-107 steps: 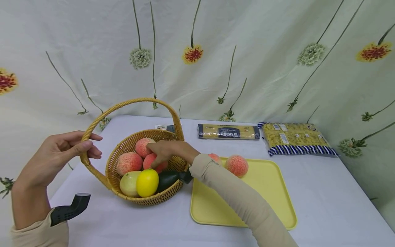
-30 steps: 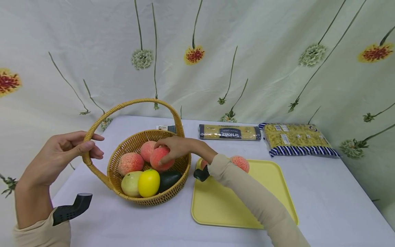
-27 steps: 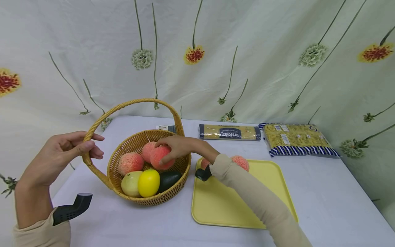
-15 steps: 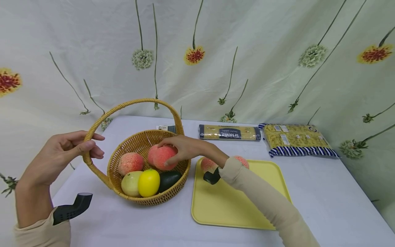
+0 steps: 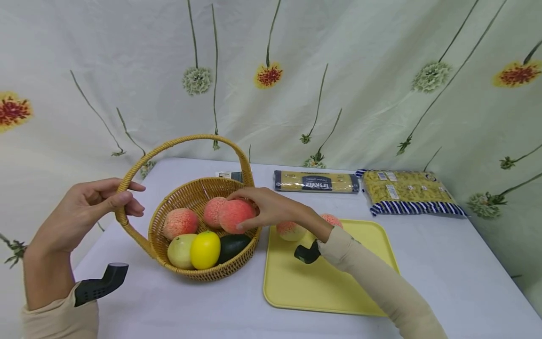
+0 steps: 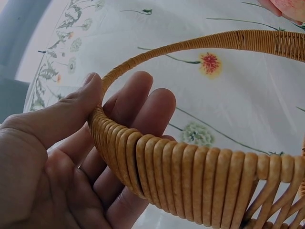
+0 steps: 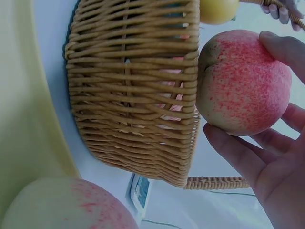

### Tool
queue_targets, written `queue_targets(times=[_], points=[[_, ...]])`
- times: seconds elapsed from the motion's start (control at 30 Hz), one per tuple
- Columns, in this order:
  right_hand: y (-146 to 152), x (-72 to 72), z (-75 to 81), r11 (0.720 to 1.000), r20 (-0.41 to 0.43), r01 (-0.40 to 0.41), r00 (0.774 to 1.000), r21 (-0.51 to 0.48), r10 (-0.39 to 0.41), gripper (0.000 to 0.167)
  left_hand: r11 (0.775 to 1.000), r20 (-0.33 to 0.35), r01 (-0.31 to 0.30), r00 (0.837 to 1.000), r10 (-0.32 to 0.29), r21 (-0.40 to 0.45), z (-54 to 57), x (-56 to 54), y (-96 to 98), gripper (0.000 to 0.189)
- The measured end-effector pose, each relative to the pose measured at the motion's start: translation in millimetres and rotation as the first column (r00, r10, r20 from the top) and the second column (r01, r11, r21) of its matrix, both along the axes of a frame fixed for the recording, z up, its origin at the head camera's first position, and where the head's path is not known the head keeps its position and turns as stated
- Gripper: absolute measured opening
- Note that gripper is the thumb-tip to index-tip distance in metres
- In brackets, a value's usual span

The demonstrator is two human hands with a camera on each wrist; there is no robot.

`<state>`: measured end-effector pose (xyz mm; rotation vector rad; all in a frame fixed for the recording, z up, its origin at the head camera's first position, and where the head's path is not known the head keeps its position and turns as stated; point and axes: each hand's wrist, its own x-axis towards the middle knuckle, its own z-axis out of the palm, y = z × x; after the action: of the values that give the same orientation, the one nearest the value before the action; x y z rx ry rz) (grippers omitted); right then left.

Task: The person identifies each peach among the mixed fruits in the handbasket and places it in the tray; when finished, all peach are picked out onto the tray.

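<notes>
I saw one peach (image 5: 236, 216) gripped by the curled fingers of the right hand (image 5: 274, 207), just above the rim of the basket (image 5: 220, 274); the left hand (image 5: 91, 207) loosely ringed its handle (image 5: 199, 137). Inside, I counted two more peaches (image 5: 180, 223), one pale fruit (image 5: 179, 251), one yellow fruit (image 5: 205, 250), one dark-green fruit (image 5: 233, 247); the tray (image 5: 309, 287) held two.

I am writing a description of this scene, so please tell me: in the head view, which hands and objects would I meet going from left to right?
Left hand → pale green fruit → yellow fruit → held peach → right hand → striped-edge bag.
</notes>
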<state>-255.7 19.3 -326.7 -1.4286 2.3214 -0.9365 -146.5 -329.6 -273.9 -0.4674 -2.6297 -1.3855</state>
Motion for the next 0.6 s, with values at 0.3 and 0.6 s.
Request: queue_targets(times=[0.3, 0.6], points=[[22.6, 18.0, 5.1, 0.997, 0.019, 0.030, 0.999, -0.077, -0.029, 0.065, 1.000, 0.006, -0.007, 1.000, 0.007, -0.003, -0.2, -0.4, -0.4, 0.022], [47.5, 25.1, 0.7, 0.985, -0.013, 0.117, 0.993, -0.125, -0.119, 0.066, 0.999, -0.005, 0.022, 1.000, -0.022, 0.026, 1.5, -0.1, -0.2, 0.021]])
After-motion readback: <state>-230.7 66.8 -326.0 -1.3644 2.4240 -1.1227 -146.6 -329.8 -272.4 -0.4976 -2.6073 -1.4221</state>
